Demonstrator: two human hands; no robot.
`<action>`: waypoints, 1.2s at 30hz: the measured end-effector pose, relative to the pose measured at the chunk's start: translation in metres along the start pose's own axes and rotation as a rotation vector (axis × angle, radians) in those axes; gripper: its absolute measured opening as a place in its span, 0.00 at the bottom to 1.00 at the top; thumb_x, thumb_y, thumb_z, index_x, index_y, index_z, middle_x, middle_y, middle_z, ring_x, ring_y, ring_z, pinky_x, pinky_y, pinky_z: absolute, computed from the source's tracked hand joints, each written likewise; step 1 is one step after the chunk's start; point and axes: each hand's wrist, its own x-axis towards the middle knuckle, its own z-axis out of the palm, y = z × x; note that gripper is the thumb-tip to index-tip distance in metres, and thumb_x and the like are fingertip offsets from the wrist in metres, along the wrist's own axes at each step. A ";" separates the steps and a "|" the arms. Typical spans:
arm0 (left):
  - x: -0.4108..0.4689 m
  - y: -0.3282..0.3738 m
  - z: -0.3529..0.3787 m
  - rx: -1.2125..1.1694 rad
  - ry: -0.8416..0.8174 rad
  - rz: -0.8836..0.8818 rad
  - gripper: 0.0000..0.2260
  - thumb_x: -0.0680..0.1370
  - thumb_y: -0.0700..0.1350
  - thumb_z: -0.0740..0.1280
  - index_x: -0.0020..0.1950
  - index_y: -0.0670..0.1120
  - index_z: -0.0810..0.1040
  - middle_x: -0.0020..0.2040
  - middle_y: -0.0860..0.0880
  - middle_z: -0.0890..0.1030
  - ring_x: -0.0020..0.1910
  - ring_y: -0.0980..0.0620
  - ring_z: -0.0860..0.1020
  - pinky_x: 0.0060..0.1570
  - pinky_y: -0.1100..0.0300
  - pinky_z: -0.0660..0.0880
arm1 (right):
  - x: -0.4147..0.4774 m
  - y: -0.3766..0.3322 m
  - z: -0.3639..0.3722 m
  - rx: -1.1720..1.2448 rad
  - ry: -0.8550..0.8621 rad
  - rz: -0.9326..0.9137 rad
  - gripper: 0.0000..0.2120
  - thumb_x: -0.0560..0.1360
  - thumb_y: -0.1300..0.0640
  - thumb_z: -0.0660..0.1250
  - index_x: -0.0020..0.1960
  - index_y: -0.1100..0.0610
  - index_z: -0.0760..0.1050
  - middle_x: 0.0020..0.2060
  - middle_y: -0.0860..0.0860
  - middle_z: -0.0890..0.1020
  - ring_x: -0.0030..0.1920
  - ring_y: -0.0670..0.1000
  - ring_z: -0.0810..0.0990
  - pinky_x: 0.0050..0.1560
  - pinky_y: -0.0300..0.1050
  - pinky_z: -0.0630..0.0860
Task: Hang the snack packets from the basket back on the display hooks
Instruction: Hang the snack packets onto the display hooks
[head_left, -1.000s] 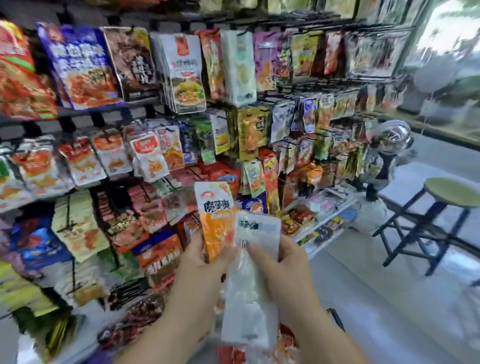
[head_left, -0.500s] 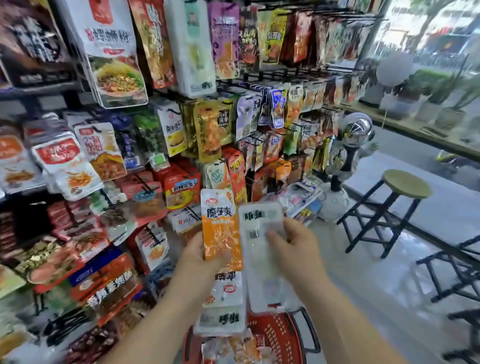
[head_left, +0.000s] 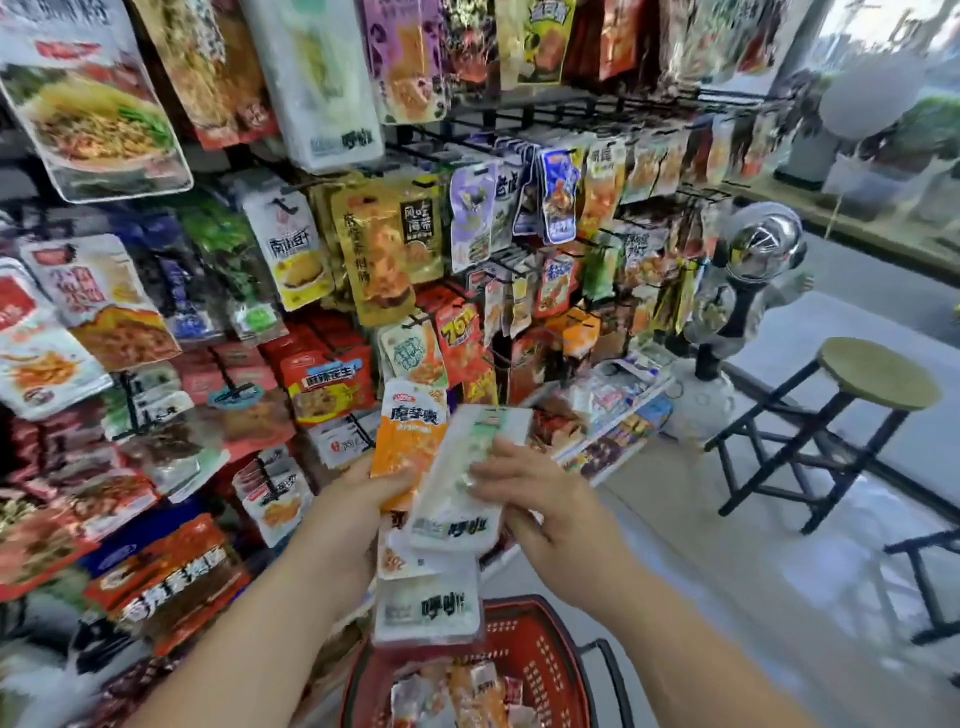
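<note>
Left grip: the left hand (head_left: 358, 499) is closed round a small stack of packets, with an orange packet (head_left: 410, 436) in front and standing upright.
Right grip: the right hand (head_left: 535, 488) has its fingers curled over a white packet (head_left: 467, 483), which tilts to the right and touches the orange one.
Beneath the hands: a second white packet (head_left: 426, 608) with the same lettering hangs from the left grip's stack.
Basket: a red basket (head_left: 540, 649) sits low, directly under the hands, and has several snack packets (head_left: 457, 691) in it.
Display hooks: black wire hooks (head_left: 571, 111) cover the wall ahead and are crowded with hung snacks. Large white bags (head_left: 332, 78) with matching lettering hang high on the left.
Progress: none of the held packets is on a hook yet. With the basket not emptied, much of the task looks unfinished.
Next, as a judgement: the white packet probably belongs up with its matching bags.
Surroundings: a round stool (head_left: 878, 371) stands on the floor to the right.
</note>
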 end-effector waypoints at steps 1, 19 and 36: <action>0.001 -0.002 0.006 -0.016 0.022 0.000 0.13 0.82 0.41 0.69 0.65 0.49 0.81 0.58 0.43 0.87 0.55 0.39 0.84 0.50 0.45 0.79 | 0.000 0.008 -0.002 0.006 -0.037 -0.019 0.19 0.77 0.69 0.64 0.60 0.54 0.85 0.63 0.45 0.83 0.75 0.48 0.71 0.74 0.49 0.71; -0.032 0.007 0.059 0.176 0.299 0.293 0.17 0.82 0.38 0.69 0.64 0.58 0.80 0.57 0.51 0.87 0.58 0.46 0.85 0.66 0.38 0.76 | 0.113 -0.001 -0.025 0.913 -0.143 0.718 0.15 0.77 0.53 0.75 0.61 0.58 0.80 0.52 0.56 0.87 0.49 0.56 0.88 0.47 0.54 0.86; 0.000 0.164 -0.025 -0.022 0.252 0.684 0.09 0.85 0.51 0.66 0.63 0.63 0.78 0.55 0.69 0.84 0.60 0.67 0.79 0.52 0.60 0.71 | 0.283 -0.085 -0.022 0.602 0.167 0.392 0.12 0.80 0.48 0.71 0.54 0.58 0.81 0.47 0.57 0.86 0.46 0.58 0.85 0.43 0.59 0.84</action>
